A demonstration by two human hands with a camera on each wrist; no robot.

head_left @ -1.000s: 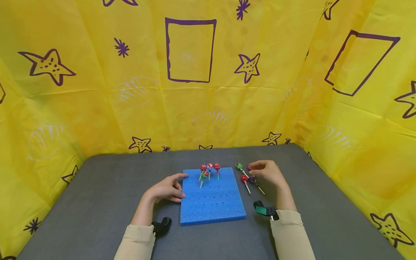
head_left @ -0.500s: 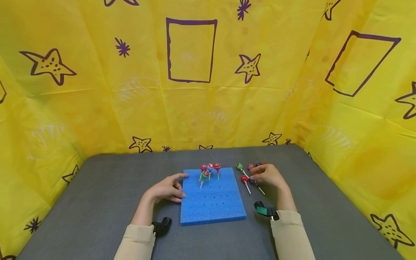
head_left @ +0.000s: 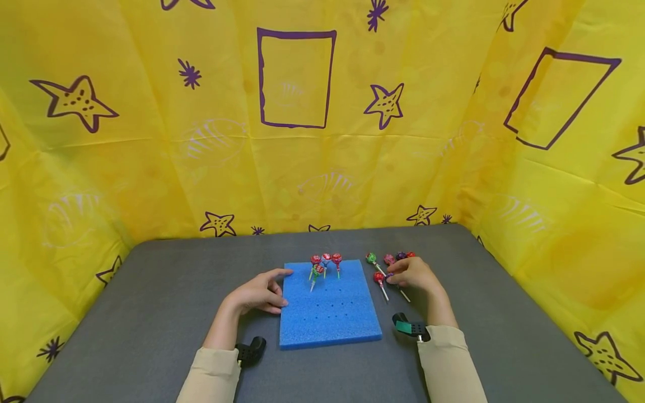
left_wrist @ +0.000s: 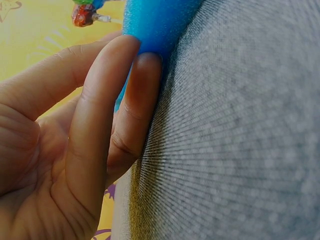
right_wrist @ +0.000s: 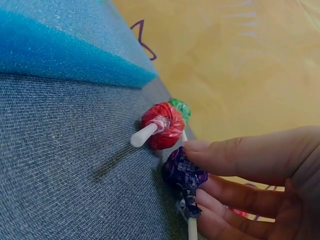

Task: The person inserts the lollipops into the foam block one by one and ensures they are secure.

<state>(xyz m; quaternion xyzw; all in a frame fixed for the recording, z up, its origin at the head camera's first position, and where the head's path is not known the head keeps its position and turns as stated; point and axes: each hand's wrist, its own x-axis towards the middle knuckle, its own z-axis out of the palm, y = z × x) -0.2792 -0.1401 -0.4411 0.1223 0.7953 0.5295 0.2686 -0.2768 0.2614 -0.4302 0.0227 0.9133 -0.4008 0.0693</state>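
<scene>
A blue foam board [head_left: 327, 330] with rows of small holes lies on the table, several wrapped lollipops [head_left: 317, 270] standing in its far part. My left hand [head_left: 257, 292] rests at the board's left side, index finger and thumb touching the edge; in the left wrist view, two fingertips press against the foam [left_wrist: 160, 22]. To the right of the board, my right hand [head_left: 417, 275] has thumb and fingers around the head of a purple-wrapped lollipop [right_wrist: 182, 170], whose white stick points toward me. A red lollipop [right_wrist: 162, 125] lies just left of it, a green one [head_left: 371, 258] behind.
Beyond the right hand lie more lollipops: a pink one [head_left: 389, 259], a purple one [head_left: 401, 256] and a red one [head_left: 411, 254]. The grey table [head_left: 151, 313] is enclosed by yellow patterned cloth [head_left: 221, 168] at the back and sides.
My right hand has drawn back slightly from the pink lollipop to the nearer purple one, uncovering the purple and red heads behind. The left hand and board have stayed in place.
</scene>
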